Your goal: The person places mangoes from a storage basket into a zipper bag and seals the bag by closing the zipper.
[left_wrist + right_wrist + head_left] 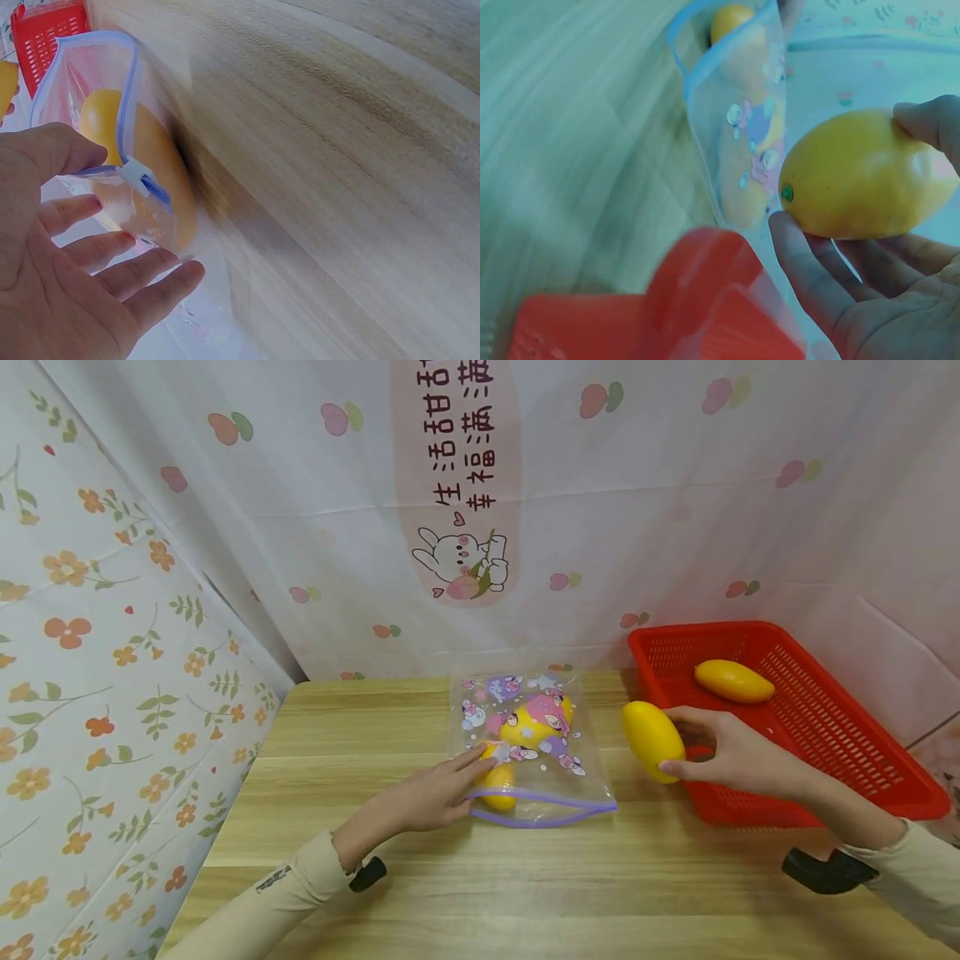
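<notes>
Right hand fingers clamp a yellow mango; left hand (fingers straight, together) touches the zip bag.

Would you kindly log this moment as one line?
left hand: touching zip bag | right hand: holding mango | red basket: one mango inside

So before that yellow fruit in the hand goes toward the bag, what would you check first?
1. Right hand grips the yellow fruit firmly: ok.
2. Zip bag mouth open: ok, a gap shows under the purple rim.
3. Left hand steadies the bag: ok, straight fingers rest at its opening.
4. Room left in the bag: cannot tell, fruit already lies inside.
5. Path from fruit to bag free: ok.
6. Red basket out of the way: ok.
</notes>
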The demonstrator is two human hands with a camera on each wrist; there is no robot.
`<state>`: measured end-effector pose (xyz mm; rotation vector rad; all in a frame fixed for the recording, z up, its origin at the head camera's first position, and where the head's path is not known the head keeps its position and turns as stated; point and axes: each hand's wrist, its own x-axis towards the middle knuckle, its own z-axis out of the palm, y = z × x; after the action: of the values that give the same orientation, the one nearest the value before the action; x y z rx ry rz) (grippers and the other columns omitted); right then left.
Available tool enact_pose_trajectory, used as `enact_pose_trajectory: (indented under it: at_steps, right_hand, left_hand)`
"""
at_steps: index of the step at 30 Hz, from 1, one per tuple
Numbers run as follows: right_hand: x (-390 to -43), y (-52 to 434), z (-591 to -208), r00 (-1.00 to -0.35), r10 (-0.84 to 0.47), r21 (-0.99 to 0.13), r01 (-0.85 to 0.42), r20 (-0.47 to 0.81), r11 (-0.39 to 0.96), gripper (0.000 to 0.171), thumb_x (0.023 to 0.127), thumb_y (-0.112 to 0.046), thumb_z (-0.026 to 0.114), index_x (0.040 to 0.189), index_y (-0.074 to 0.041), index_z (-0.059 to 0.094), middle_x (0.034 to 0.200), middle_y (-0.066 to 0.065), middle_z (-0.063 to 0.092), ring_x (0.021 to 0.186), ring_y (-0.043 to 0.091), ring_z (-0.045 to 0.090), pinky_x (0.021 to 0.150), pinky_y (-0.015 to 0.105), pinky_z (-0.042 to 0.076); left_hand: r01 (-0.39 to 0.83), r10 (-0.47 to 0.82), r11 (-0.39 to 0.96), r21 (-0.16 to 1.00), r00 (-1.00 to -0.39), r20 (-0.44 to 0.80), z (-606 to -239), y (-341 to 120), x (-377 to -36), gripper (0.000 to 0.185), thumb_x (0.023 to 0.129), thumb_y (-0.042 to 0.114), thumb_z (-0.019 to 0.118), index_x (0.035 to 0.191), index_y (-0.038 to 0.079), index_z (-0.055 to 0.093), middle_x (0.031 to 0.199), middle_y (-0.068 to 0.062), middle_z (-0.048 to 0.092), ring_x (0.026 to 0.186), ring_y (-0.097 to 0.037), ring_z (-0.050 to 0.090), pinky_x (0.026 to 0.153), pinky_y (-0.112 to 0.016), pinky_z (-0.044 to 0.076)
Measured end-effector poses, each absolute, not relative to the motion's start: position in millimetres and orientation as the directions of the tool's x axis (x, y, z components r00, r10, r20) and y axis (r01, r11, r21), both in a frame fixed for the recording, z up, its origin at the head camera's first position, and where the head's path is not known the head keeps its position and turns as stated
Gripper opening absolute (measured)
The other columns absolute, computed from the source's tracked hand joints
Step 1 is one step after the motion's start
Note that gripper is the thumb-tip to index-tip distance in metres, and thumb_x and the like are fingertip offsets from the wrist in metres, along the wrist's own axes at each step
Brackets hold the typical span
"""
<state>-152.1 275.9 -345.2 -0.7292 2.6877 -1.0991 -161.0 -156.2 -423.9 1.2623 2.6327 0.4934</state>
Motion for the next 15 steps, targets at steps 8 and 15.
enact_pose_trajectory:
  at_steps: [8, 15]
  right_hand:
    - [-142, 270, -355, -0.837, -0.548, -0.758, -0.36, 0.004, 0.544, 0.057, 0.09, -0.022, 0.08, 0.139, -0.007, 0.055, 0.12, -0.001, 0.066, 0.11, 0.021, 0.06, 0.088, 0.031, 0.055]
    - [-138, 261, -362, -0.789, -0.613, -0.801, -0.344, -0.037, 0.49, 0.052, 0.093, -0.019, 0.075, 0.138, -0.004, 0.055, 0.118, 0.001, 0.067, 0.107, 0.02, 0.062, 0.089, 0.033, 0.056]
  left_hand:
    - [0.734, 0.79, 0.574, 0.362, -0.613, -0.01, -427, -157, -161, 0.066, 0.1, 0.012, 0.062, 0.158, 0.003, 0.032, 0.165, -0.021, 0.017, 0.139, -0.038, 0.042, 0.1, -0.047, 0.049]
    - [0.726, 0.786, 0.577, 0.374, -0.618, -0.013, -424, -156, -159, 0.066, 0.1, 0.011, 0.062, 0.158, 0.002, 0.032, 0.165, -0.021, 0.016, 0.139, -0.039, 0.042, 0.096, -0.044, 0.052]
